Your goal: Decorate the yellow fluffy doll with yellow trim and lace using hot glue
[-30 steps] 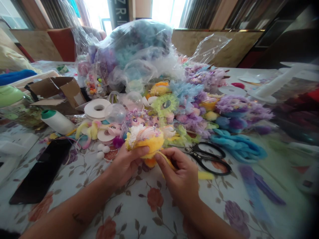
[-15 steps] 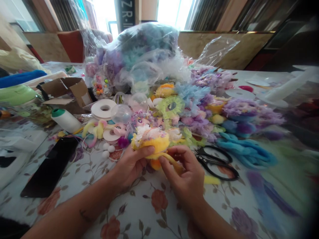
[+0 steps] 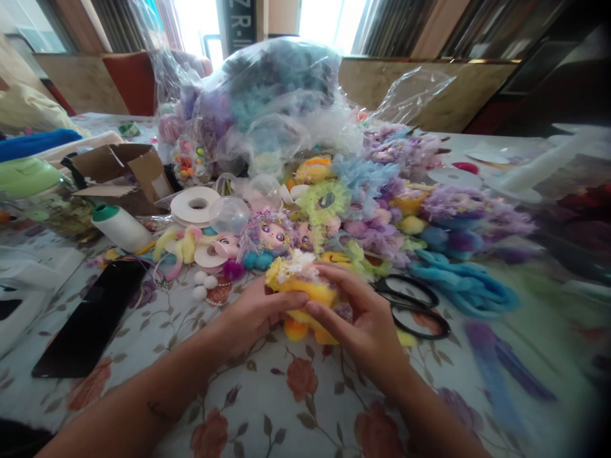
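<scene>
Between both hands is a small fluffy yellow plush piece (image 3: 312, 294) with a white lacy trim on top and orange bits below it. My left hand (image 3: 255, 312) grips its left side, thumb laid across the front. My right hand (image 3: 363, 312) is closed on its right side, with thumb and fingers pressing the fabric. Both thumb tips nearly meet on the yellow front. Fingers hide the back of the piece. Black-handled scissors (image 3: 420, 308) lie just right of my right hand. Beyond the piece sits a doll head (image 3: 274, 232) with curly lilac hair.
At left lie a black phone (image 3: 93, 318), a white thread cone (image 3: 121, 228), a ribbon roll (image 3: 196, 205) and a cardboard box (image 3: 121, 172). Blue fuzzy cord (image 3: 465, 283) is on the right. A large clear plastic bag (image 3: 286, 95) of fluffy pieces stands behind on the floral tablecloth (image 3: 267, 407).
The yellow piece has shifted slightly right and down in my hands. My right hand has moved from a yellow strip below onto the piece's right side.
</scene>
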`<action>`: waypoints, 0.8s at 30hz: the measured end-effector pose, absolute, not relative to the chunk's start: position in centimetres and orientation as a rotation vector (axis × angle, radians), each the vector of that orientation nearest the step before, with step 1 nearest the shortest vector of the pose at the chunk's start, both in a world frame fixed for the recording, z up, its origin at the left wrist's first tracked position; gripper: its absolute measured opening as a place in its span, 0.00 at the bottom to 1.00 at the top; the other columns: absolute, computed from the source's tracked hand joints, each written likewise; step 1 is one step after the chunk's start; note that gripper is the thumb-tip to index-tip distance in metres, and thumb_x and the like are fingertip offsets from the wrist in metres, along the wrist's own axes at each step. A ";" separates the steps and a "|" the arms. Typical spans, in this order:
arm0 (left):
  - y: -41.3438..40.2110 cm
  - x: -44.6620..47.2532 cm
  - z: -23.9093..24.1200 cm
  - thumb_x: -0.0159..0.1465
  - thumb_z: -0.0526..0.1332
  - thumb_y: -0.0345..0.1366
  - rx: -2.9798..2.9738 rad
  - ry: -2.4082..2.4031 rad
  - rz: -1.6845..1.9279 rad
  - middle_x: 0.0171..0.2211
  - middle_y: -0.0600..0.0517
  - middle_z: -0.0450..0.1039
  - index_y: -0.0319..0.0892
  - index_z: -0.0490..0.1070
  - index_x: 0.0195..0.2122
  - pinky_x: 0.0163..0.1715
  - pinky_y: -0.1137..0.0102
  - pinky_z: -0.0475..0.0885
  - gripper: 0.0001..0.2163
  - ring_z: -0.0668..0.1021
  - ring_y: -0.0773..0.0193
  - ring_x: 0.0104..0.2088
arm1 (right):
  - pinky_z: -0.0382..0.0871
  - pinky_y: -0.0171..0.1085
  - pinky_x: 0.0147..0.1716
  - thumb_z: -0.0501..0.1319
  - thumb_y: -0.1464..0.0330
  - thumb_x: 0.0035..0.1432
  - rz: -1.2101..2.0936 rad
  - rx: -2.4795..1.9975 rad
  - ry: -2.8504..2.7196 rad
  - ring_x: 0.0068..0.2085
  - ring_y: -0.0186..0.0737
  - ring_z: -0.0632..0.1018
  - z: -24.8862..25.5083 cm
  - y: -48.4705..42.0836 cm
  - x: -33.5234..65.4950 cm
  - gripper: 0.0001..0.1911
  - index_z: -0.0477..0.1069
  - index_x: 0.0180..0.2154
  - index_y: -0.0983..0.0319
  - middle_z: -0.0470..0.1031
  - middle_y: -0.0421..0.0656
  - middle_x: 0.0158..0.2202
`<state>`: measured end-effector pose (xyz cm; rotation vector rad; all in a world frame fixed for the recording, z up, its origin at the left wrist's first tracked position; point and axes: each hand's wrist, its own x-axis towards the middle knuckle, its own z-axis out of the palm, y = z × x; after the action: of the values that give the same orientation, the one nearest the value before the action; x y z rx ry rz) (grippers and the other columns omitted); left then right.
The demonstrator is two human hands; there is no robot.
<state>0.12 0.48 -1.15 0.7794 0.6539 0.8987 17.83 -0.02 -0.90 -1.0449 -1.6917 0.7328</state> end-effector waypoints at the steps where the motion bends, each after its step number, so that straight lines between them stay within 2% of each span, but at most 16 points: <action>1: 0.5 0.1 -1.2 0.61 0.68 0.35 0.775 0.641 0.885 0.44 0.45 0.79 0.40 0.77 0.46 0.41 0.69 0.75 0.13 0.81 0.57 0.42 | 0.74 0.45 0.51 0.69 0.63 0.56 0.773 -1.055 -1.672 0.52 0.48 0.78 -0.9 0.0 17.8 0.15 0.76 0.47 0.56 0.78 0.46 0.50; 6: 0.5 0.1 -1.1 0.62 0.67 0.35 0.783 0.572 0.835 0.46 0.43 0.79 0.40 0.75 0.51 0.45 0.67 0.74 0.16 0.81 0.54 0.45 | 0.76 0.44 0.48 0.71 0.61 0.52 0.877 -1.148 -1.558 0.46 0.48 0.81 -1.0 0.3 17.9 0.14 0.79 0.41 0.57 0.81 0.45 0.46; 10: 0.5 0.1 -1.0 0.59 0.69 0.32 0.814 0.573 0.820 0.44 0.44 0.79 0.40 0.75 0.52 0.46 0.66 0.73 0.19 0.80 0.54 0.44 | 0.76 0.45 0.47 0.71 0.61 0.50 0.866 -1.170 -1.544 0.45 0.49 0.81 -1.0 0.4 17.9 0.14 0.79 0.39 0.58 0.82 0.46 0.44; 17: 0.6 0.2 -1.0 0.53 0.70 0.26 0.830 0.669 0.820 0.42 0.46 0.79 0.42 0.76 0.50 0.40 0.69 0.73 0.22 0.79 0.58 0.39 | 0.76 0.46 0.47 0.71 0.61 0.50 0.838 -1.180 -1.561 0.44 0.48 0.81 -1.2 0.3 17.7 0.14 0.79 0.40 0.57 0.82 0.44 0.43; 24: 0.6 0.0 -1.2 0.52 0.71 0.26 0.828 0.680 0.808 0.42 0.48 0.78 0.43 0.77 0.45 0.41 0.68 0.74 0.18 0.79 0.59 0.38 | 0.75 0.44 0.47 0.71 0.61 0.50 0.847 -1.176 -1.547 0.45 0.47 0.81 -1.3 0.3 17.7 0.14 0.79 0.40 0.57 0.81 0.44 0.44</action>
<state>0.01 0.62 -1.18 0.8280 0.6801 0.8077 17.70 0.29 -1.32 -1.1761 -1.5468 0.8465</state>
